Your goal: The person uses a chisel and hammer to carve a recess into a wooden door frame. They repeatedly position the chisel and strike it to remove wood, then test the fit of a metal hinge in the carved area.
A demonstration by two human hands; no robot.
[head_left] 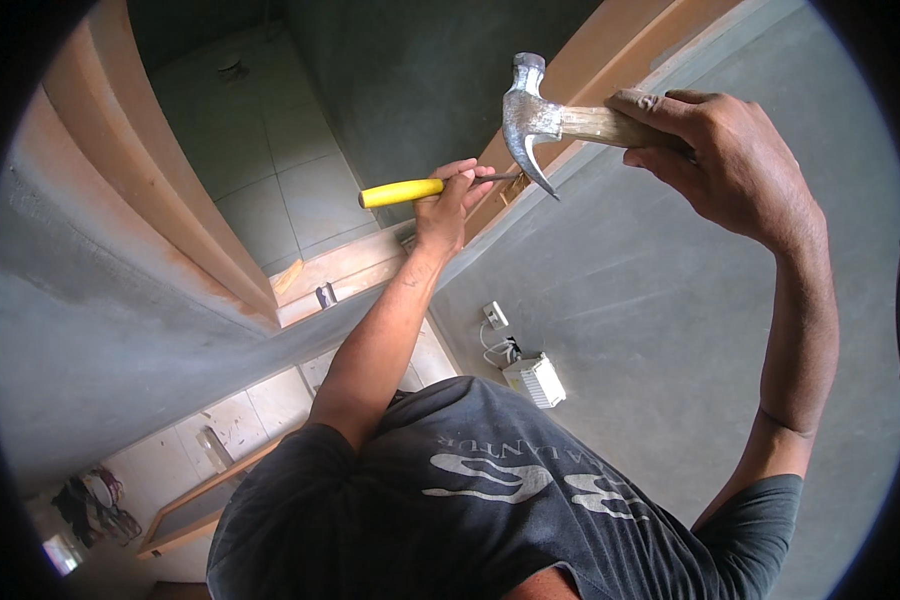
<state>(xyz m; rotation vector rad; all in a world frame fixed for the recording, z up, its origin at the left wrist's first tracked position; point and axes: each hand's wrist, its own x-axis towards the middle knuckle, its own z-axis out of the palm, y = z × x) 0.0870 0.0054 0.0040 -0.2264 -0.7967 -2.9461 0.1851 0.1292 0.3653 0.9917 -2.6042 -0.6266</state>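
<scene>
Head view, right hand [730,160] gripping wooden-handled steel claw hammer [530,115], left hand [450,205] pinching yellow-handled chisel [405,191]

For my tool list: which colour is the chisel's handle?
Bright yellow handle, gripped by the left hand; head view.

1 claw hammer [532,112], 1 yellow-handled chisel [410,190], 2 hands
</scene>
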